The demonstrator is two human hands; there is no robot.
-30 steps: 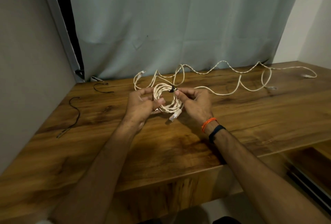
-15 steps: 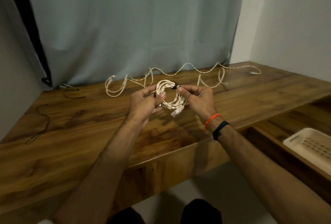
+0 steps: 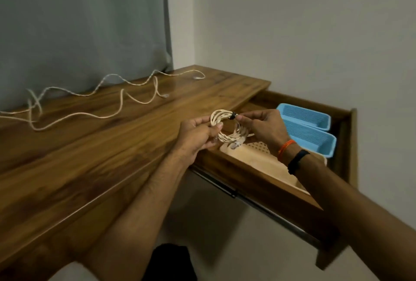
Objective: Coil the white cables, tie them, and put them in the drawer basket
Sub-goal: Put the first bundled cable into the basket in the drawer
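Note:
A coiled white cable (image 3: 221, 117) bound by a small black tie (image 3: 232, 115) hangs in the air between both hands, above the near end of the open drawer (image 3: 265, 187). My left hand (image 3: 196, 135) pinches the coil's left side. My right hand (image 3: 262, 128) pinches it at the tie. Below the coil lies a cream perforated basket (image 3: 252, 159) inside the drawer. A second white cable (image 3: 90, 94) lies loose and uncoiled across the wooden tabletop (image 3: 96, 145) toward the back.
Two blue ribbed trays (image 3: 313, 133) sit at the drawer's far end. A grey curtain (image 3: 78, 28) hangs behind the table and a plain wall stands to the right. The drawer juts out past the table's right edge.
The view has swung right and both hands carried the tied coil from over the tabletop to above the open drawer. The grip on the coil looks unchanged.

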